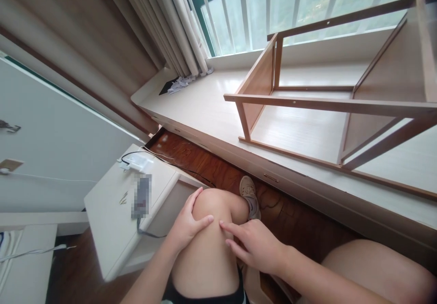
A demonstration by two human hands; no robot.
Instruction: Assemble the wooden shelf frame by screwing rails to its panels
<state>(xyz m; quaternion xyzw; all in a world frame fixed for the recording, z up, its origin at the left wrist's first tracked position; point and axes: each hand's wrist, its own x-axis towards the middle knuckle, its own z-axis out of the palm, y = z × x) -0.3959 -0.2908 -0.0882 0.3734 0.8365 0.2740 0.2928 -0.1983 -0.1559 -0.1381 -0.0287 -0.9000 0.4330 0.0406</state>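
Observation:
My left hand (187, 224) lies over my bare knee (213, 204), its thumb spread away from the fingers and nothing in it. On the inner side of the same leg is my right hand (254, 245), index finger stretched out and touching the skin, the other fingers loosely bent and apart; it holds nothing. To the left of the knee stands a small white table (112, 231). On it are a few small brass-coloured pieces (123, 198), a blurred-out dark device (141, 197) and a clear plastic item (138, 162).
A wooden frame (266, 99) with panels lies on its side on the white window ledge (211, 99). Curtains (150, 22) hang at the left of the barred window. Cables (194, 171) run over the wooden floor, and a cord (150, 234) trails off the white table.

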